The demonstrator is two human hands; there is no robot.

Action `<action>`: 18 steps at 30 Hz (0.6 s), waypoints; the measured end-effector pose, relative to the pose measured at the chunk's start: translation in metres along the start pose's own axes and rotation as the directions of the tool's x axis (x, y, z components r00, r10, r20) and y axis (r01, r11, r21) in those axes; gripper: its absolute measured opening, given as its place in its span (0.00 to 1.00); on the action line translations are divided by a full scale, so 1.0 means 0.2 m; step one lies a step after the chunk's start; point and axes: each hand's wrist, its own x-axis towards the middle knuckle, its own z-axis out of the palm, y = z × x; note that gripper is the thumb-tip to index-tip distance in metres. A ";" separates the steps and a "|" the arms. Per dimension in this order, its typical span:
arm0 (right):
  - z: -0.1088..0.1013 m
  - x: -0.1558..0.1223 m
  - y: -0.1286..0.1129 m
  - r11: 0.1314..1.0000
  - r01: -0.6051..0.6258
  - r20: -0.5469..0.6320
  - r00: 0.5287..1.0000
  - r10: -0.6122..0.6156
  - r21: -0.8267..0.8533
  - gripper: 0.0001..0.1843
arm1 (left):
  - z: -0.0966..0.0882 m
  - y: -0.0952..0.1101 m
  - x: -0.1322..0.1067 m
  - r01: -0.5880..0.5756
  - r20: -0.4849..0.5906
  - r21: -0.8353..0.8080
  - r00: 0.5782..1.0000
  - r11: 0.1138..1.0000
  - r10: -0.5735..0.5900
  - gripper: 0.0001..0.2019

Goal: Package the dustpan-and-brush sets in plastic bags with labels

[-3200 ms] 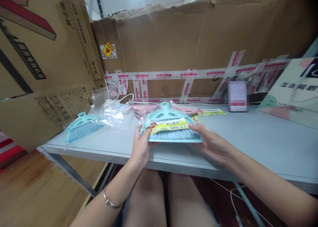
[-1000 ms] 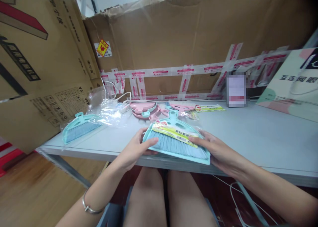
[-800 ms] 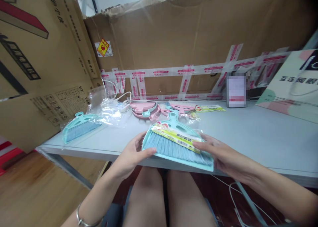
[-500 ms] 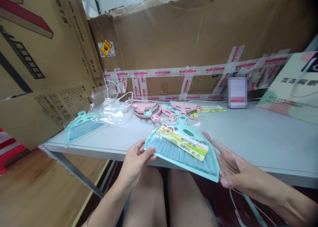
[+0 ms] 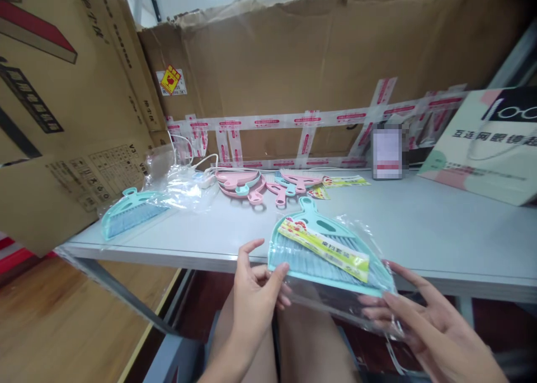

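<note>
A mint-green dustpan and brush set [image 5: 308,263] lies in a clear plastic bag [image 5: 335,310], tilted at the table's front edge with its handle pointing away from me. Across the blue bristles runs a yellow-green label card [image 5: 325,249]. My left hand [image 5: 262,285] grips the near left corner, thumb on top and index finger raised. At the near right corner my right hand [image 5: 423,310] pinches the bagged set between thumb and fingers. Loose film hangs below the dustpan's straight edge, between both hands.
Pink and mint dustpans and brushes [image 5: 241,184] lie farther back, with label cards [image 5: 346,181] beside them. Another mint set [image 5: 134,215] and crumpled plastic bags [image 5: 180,184] are at left. A phone [image 5: 387,154] leans against a cardboard box [image 5: 268,64]; a printed bag [image 5: 486,148] stands right.
The bagged set has shifted right and sits flatter. Loose film now shows along its near edge. My right hand has moved from the side to the near corner; my left index finger has lifted.
</note>
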 end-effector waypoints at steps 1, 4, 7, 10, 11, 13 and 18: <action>-0.02 0.02 0.02 1.000 0.017 -0.008 1.000 -0.017 0.009 0.51 | 0.01 -0.01 0.00 0.010 0.018 0.020 1.000 1.000 -0.010 0.33; -0.06 0.07 0.06 0.995 0.067 -0.035 0.997 -0.064 0.071 0.43 | 0.02 -0.05 0.02 0.036 0.125 0.040 0.991 0.999 -0.040 0.34; -0.05 0.10 0.07 0.987 0.085 -0.083 0.994 -0.075 0.133 0.37 | -0.04 -0.10 0.03 -0.069 0.301 0.141 0.953 0.988 0.024 0.45; -0.02 0.10 0.04 0.978 0.079 -0.142 0.988 -0.051 0.192 0.37 | -0.12 -0.15 0.04 -0.422 0.442 0.369 0.863 0.828 0.243 0.53; -0.01 0.10 0.02 0.975 0.069 -0.150 0.988 -0.038 0.210 0.38 | -0.14 -0.16 0.05 -0.557 0.474 0.437 0.810 0.706 0.345 0.50; 0.01 0.10 0.00 0.974 0.039 -0.143 0.990 -0.006 0.224 0.41 | -0.15 -0.17 0.07 -0.758 0.521 0.532 0.644 0.376 0.560 0.39; -0.01 0.09 -0.05 0.993 -0.033 -0.013 0.999 0.035 0.115 0.52 | -0.10 -0.11 0.15 -0.845 0.602 0.523 0.273 -0.112 0.750 0.16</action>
